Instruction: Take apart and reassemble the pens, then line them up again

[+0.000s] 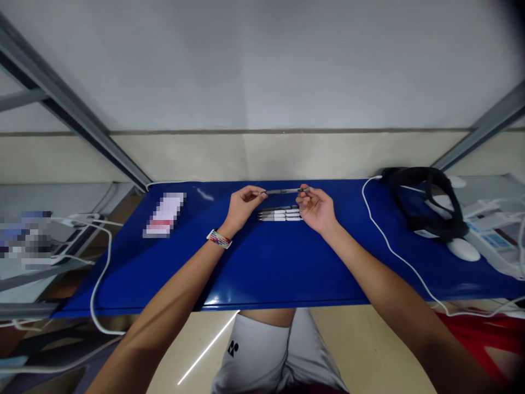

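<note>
Stretched level between my two hands is a slim pen (283, 191) with a clear barrel and a dark section. My left hand (243, 205) pinches its left end between thumb and fingertips. At the other end, the fingers of my right hand (318, 208) are closed on it. Just below, several white and dark pens (279, 215) lie side by side on the blue table (262, 262), tips to the left. My right hand hides their right ends. A colourful woven band (219, 238) is around my left wrist.
A blurred-out flat pink-and-white item (164, 215) lies at left. On the right sit a black headset with straps (426, 202) and a white cable (379, 230). Grey metal posts (82, 104) frame the table before a pale wall (262, 65).
</note>
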A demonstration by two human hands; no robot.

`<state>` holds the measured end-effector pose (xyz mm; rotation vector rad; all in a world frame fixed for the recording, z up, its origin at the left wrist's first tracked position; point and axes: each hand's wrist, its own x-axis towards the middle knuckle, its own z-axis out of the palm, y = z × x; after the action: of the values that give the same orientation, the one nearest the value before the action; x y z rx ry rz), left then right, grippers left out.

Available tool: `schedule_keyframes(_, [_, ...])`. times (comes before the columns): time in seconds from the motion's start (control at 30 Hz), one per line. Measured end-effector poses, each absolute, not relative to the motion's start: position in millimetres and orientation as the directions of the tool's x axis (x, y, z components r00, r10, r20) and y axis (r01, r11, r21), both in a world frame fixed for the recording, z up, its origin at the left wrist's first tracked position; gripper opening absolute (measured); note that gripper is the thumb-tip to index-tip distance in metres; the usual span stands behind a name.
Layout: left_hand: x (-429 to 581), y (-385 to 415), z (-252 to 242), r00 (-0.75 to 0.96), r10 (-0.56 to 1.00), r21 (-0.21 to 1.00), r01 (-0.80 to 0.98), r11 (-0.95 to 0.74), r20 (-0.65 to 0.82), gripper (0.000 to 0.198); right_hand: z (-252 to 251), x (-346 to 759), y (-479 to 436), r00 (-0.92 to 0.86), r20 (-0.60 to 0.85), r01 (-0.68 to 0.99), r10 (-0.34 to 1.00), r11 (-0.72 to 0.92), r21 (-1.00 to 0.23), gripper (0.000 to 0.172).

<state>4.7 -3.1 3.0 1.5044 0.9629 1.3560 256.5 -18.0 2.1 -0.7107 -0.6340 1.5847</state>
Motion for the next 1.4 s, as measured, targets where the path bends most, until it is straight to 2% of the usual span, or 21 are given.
schedule_keyframes(0.17, [3.5, -1.0, 1.3, 0.095, 0.942, 0.947, -0.009, -0.322, 0.321, 0.032, 3.7, 256.4, -19.0, -0.114, -0.142, -0.725, 0.983, -0.18, -0.665, 0.027])
schedule_keyframes(0.27, [2.4, -0.2, 0.9, 0.078, 0.941, 0.945, -0.023, -0.327, 0.328, 0.03, 2.6, 258.2, -16.8, -0.164, -0.143, -0.719, 0.976, -0.218, -0.66, 0.023])
schedule_keyframes(0.47, [2.9, -0.5, 0.8, 0.075, 0.942, 0.945, -0.049, -0.324, 0.327, 0.028, 2.3, 259.6, -14.6, -0.198, -0.14, -0.789, 0.97, -0.242, -0.564, 0.029])
schedule_keyframes(0.63, [3.6, -0.3, 0.0, 0.084, 0.944, 0.947, -0.048, -0.316, 0.319, 0.028, 3.5, 258.5, -16.4, -0.177, -0.137, -0.775, 0.975, -0.224, -0.591, 0.025])
schedule_keyframes(0.77, [3.8, 0.6, -1.0, 0.078, 0.942, 0.945, -0.042, -0.325, 0.327, 0.029, 2.2, 258.0, -17.1, -0.161, -0.12, -0.78, 0.98, -0.2, -0.593, 0.034])
schedule_keyframes(0.9, [3.6, 1.3, -2.3, 0.082, 0.942, 0.945, -0.036, -0.324, 0.326, 0.031, 1.6, 257.3, -15.8, -0.151, -0.124, -0.752, 0.981, -0.195, -0.63, 0.026])
schedule_keyframes(1.17, [3.2, 1.2, -2.8, 0.087, 0.939, 0.943, -0.032, -0.332, 0.333, 0.029, 9.1, 253.3, -20.4, -0.135, -0.177, -0.802, 0.975, -0.212, -0.559, 0.024])
schedule_keyframes(1.4, [2.4, 1.1, -2.9, 0.086, 0.938, 0.942, -0.028, -0.334, 0.335, 0.029, 8.1, 253.6, -19.8, -0.139, -0.166, -0.787, 0.976, -0.211, -0.579, 0.026])
